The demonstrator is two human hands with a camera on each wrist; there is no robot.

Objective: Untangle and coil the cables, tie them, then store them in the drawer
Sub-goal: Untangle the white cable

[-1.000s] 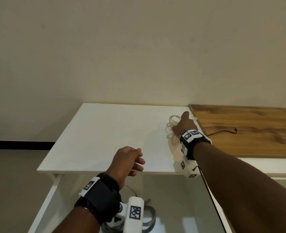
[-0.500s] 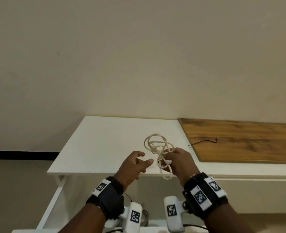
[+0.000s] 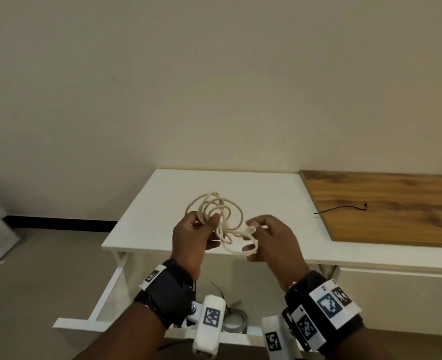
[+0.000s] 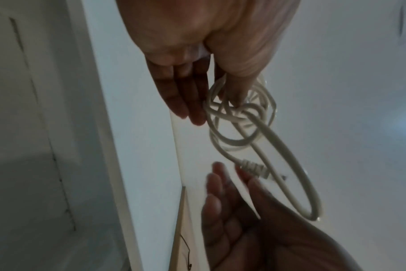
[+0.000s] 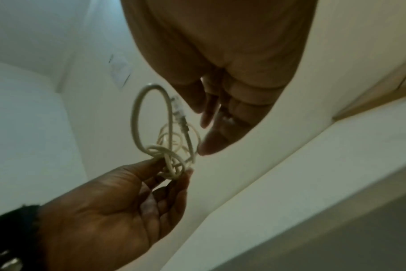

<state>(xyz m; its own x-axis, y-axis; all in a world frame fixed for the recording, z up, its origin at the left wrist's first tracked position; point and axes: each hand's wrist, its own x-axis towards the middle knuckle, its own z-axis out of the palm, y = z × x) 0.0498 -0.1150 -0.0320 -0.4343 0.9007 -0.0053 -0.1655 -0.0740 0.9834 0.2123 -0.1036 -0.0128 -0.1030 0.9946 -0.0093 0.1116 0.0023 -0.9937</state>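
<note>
left hand pinching tangled cable, right hand beside

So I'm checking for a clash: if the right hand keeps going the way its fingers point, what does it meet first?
Probably the white cable's plug end, lying just beyond the right hand's fingertips; past that, the left hand. Depth is unclear.

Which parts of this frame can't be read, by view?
- Head: right hand covers the cream cable end; grip unclear.
- Head: grey coil in the drawer is hidden behind the wrist cameras.
- Left wrist: connector is blurred; type unreadable.
- Right wrist: the palm blocks the upper frame.
</note>
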